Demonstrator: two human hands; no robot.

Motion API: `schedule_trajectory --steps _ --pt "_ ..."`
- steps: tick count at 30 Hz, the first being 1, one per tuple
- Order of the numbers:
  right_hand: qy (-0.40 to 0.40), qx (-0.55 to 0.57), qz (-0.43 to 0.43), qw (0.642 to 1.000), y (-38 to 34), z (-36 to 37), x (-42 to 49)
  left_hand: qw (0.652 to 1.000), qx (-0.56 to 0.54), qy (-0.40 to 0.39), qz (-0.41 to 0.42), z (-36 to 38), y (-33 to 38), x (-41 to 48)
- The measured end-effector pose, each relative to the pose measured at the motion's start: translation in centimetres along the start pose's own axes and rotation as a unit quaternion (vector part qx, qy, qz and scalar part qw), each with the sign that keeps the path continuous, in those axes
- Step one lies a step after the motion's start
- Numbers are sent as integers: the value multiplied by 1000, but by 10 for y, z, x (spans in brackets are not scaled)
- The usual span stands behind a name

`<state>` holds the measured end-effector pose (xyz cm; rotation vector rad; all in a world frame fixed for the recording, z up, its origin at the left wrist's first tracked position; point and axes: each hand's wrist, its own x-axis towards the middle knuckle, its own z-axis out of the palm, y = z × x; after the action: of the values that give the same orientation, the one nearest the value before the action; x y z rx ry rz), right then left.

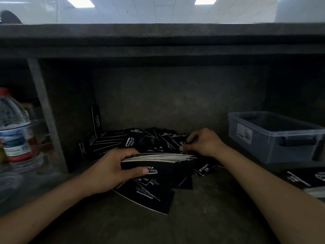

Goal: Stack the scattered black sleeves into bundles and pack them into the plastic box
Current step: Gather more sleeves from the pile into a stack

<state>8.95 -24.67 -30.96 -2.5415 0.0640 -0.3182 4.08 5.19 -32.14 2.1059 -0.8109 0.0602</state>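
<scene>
While left hand (112, 170) grips sleeve bundle (158, 160) edge-up over scattered pile (133, 141) on dark shelf (193, 217), right hand (202, 142) pinches loose sleeve (173, 140) at pile's far side. Plastic box (274, 136) sits right, apart from pile.

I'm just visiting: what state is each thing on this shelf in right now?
Left grip, holding the bundle.
Right grip, pinching one of the scattered sleeves.
Bundle, stacked, edges aligned.
Scattered sleeves, loose and overlapping, one standing against the wall.
Plastic box, lid off, no sleeves visible inside.
Water bottle, upright, capped.
Second stack, lying flat beside the box.
</scene>
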Motion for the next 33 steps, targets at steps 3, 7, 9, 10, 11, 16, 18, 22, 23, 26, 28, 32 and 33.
schedule_trajectory --steps 3,7,9,10,11,16,18,22,23,26,28,32,33 --pt "-9 64 66 996 -3 -5 -1 1000 -7 1 0 0 0 0" --pt "-29 51 79 995 0 -10 -3 1000 -18 -5 -3 0 1 -1" --pt "14 100 76 992 6 -8 2 1000 -17 -5 -5 0 1 0" --pt "38 121 71 989 8 -7 4 1000 -16 -4 -5 0 1 0" --pt "57 145 65 986 8 -7 6 1000 -16 -4 -5 0 1 0" --pt "105 368 80 920 6 -3 9 1000 -21 -6 -7 0 1 0" --pt "108 409 83 903 7 -3 9 1000 -21 -7 -11 -1 0 0" --pt "166 451 28 876 1 -10 6 1000 -15 -7 -12 0 0 0" --pt "179 454 4 873 -3 -13 4 1000 -14 -7 -12 0 0 0" --pt "107 384 -71 914 -14 -29 -6 1000 4 8 -11 -1 -3 1" --pt "-112 273 -90 951 -16 -34 -14 1000 11 27 -12 -1 -6 2" --pt "-283 254 -55 923 -20 -19 -19 1000 8 5 3 -1 -4 2" --pt "-213 292 -49 931 -20 -15 -15 1000 9 -7 8 -1 -2 1"
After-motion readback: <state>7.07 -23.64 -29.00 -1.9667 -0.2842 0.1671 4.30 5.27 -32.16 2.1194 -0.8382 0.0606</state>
